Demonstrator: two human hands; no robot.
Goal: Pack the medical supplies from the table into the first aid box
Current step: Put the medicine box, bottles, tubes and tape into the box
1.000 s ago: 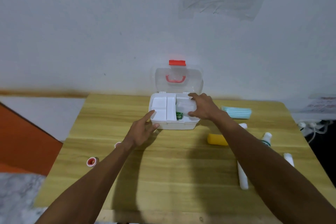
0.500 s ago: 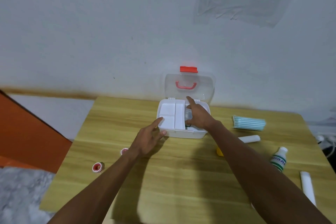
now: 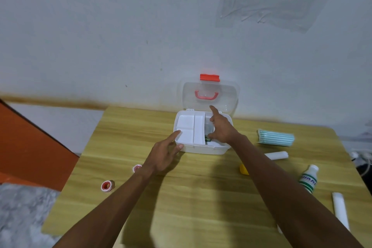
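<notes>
Reaching into the open white plastic first aid box point(image 3: 201, 148) at the far edge of the wooden table point(image 3: 181, 203).

Right hand point(image 3: 221, 129) is over the right compartment, fingers spread, holding nothing; left hand point(image 3: 164, 155) touches the box's front left corner, open.

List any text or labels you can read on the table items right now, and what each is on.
White bottle: green label with dark lettering, too blurred to read.
Striped teal packet: stripes only, no legible text.
First aid box: no visible lettering.
Tape rolls: no readable print.
</notes>
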